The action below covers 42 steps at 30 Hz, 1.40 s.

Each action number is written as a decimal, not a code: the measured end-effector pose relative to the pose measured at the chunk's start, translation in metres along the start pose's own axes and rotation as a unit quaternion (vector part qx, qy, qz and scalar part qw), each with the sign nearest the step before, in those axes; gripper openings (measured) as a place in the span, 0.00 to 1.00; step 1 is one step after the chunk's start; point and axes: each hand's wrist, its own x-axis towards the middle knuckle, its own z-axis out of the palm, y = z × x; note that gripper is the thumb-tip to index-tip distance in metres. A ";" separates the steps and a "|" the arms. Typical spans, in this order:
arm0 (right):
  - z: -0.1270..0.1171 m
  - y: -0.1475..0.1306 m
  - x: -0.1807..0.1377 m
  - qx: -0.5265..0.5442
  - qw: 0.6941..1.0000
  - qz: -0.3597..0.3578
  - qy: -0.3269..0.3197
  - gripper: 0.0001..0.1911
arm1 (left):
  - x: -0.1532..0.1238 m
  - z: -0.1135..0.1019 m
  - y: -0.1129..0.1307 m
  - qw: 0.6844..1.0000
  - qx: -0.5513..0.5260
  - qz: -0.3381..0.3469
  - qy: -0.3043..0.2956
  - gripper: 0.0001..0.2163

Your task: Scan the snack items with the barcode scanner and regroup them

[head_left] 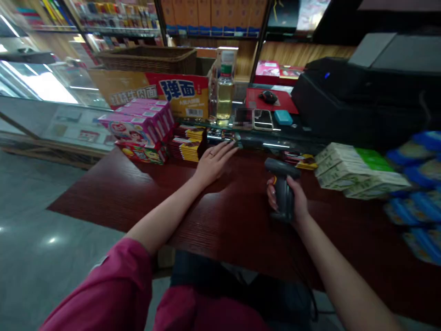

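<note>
My right hand (298, 200) is wrapped round the grip of a dark barcode scanner (283, 188), held over the dark red-brown counter (234, 211). A cable hangs below it. My left hand (215, 163) rests with fingers stretched out, palm down, beside a stack of yellow and dark red snack packets (188, 147). Left of that stack, several pink boxes (138, 122) stand on red and green boxes (143, 153). A smaller pile of similar yellow and dark red packets (299, 160) lies just beyond the scanner.
At right are white-and-green cartons (358, 172) and blue packs (418, 207). Behind the counter's back edge stand a cardboard box (186, 96), a wicker basket (148, 59), a bottle of yellow liquid (224, 96), phones (262, 119), a mouse (268, 96) and a black machine (330, 101).
</note>
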 end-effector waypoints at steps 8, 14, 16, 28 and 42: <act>0.039 0.024 0.011 -0.075 0.993 0.069 -0.061 0.26 | -0.062 -0.050 -0.088 0.974 0.011 -0.210 0.086 0.26; 0.033 0.020 0.006 -0.025 0.998 0.051 -0.030 0.27 | -0.053 -0.064 -0.068 0.976 -0.066 -0.183 0.098 0.12; 0.032 0.020 0.003 -0.017 0.998 0.051 -0.028 0.27 | -0.047 -0.064 -0.050 0.961 -0.130 -0.207 0.129 0.12; 0.039 0.027 -0.008 -0.081 0.994 0.060 -0.048 0.24 | -0.029 -0.016 0.021 0.698 -0.552 -0.456 -0.011 0.22; 0.032 0.024 -0.005 -0.041 0.999 0.017 -0.022 0.23 | -0.035 -0.018 0.019 0.762 -0.499 -0.412 0.027 0.22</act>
